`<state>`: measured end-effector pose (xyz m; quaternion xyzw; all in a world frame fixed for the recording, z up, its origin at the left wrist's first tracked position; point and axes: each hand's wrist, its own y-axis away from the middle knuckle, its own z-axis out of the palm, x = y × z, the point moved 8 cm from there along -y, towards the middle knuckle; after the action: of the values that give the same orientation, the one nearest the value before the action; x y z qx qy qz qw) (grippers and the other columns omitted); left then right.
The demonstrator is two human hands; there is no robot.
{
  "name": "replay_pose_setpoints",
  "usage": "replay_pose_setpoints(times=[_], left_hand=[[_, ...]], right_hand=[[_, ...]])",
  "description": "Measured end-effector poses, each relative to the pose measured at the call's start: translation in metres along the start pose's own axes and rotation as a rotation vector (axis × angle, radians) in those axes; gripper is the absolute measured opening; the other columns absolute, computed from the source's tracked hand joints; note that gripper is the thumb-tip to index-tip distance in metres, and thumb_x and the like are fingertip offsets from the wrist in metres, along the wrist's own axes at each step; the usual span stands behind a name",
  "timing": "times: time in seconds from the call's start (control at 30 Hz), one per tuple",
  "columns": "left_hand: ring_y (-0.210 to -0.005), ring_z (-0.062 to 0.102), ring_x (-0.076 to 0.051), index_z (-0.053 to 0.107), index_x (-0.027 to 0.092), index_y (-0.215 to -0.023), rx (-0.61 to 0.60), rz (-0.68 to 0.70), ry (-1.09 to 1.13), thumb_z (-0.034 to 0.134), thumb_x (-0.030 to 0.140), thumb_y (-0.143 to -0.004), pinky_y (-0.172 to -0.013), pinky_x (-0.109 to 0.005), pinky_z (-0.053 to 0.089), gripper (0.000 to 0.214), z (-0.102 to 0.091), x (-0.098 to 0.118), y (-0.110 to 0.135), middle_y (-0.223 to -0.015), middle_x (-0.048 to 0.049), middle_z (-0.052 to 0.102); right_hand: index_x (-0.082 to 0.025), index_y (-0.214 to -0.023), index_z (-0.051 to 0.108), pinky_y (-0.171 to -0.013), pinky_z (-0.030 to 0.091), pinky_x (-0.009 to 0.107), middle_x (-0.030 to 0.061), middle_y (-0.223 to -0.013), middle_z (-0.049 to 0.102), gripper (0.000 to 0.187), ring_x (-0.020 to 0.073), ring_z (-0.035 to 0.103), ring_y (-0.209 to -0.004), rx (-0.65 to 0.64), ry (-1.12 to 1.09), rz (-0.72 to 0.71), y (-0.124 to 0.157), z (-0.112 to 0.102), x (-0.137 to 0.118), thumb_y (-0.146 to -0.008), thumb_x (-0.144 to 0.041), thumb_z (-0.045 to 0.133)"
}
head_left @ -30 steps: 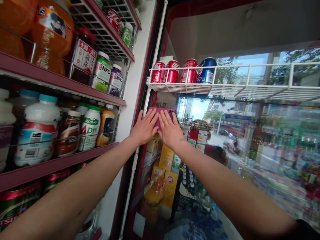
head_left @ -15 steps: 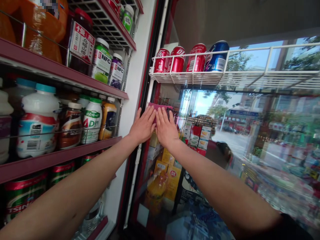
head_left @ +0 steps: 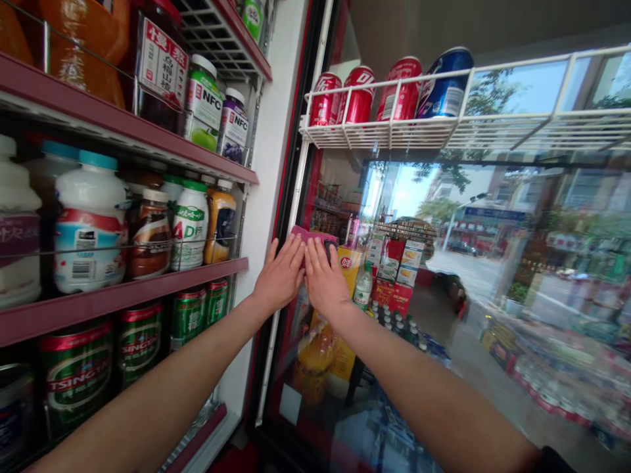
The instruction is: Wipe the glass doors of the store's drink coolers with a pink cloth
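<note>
My left hand lies flat with its fingers stretched out, pressed toward the inner face of a glass door. Close beside it, my right hand is also flat and open, its fingers pointing up. Under the fingertips of both hands is a folded pink-purple cloth, with a darker patch at its right end. The palms and fingers hide most of it. Both hands are near the hinge-side edge of the door, below a white wire rack.
Red cans and a blue can stand in the door rack. On the left, fridge shelves hold bottles and green beer cans. Through or reflected in the glass appear boxes, bottles and a street.
Both hands, with the cloth under them, have slid down the glass, farther from the wire rack. The view has shifted slightly, so more of the green cans shows.
</note>
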<state>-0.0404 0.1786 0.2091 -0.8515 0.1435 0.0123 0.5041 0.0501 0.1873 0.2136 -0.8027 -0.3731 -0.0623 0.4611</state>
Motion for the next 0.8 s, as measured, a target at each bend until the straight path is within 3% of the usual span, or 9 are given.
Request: replay_pose_setpoints(times=[0.37,0.63,0.8], left_hand=[[-0.172,0.022,-0.031,0.036,0.007,-0.170,-0.036,-0.015,-0.002,0.038,0.027,-0.107,-0.141,-0.060,0.021,0.066,0.026,0.010,0.049,-0.179,-0.0187,0.034],[-0.171,0.024,-0.030,0.037,0.009,-0.170,-0.054,-0.028,0.004,0.041,0.024,-0.105,-0.141,-0.059,0.024,0.066,0.047,0.016,0.085,-0.177,-0.0187,0.038],[-0.171,0.023,-0.031,0.037,0.009,-0.170,-0.063,-0.033,0.004,0.038,0.021,-0.105,-0.141,-0.059,0.024,0.066,0.054,0.019,0.096,-0.177,-0.0185,0.039]], right_hand=[[0.009,-0.169,0.028,-0.142,0.011,0.066,0.0271,-0.181,0.017,0.071,0.0366,0.011,-0.174,-0.136,-0.026,0.030,0.038,0.032,-0.030,-0.104,-0.013,0.045],[0.005,-0.170,0.030,-0.138,0.021,0.071,0.0269,-0.179,0.024,0.070,0.0364,0.014,-0.173,-0.088,-0.110,0.019,0.067,0.048,-0.047,-0.103,-0.011,0.042],[0.010,-0.168,0.028,-0.139,0.021,0.069,0.0277,-0.179,0.021,0.068,0.0379,0.014,-0.173,-0.125,-0.103,0.030,0.075,0.055,-0.055,-0.105,-0.011,0.040]])
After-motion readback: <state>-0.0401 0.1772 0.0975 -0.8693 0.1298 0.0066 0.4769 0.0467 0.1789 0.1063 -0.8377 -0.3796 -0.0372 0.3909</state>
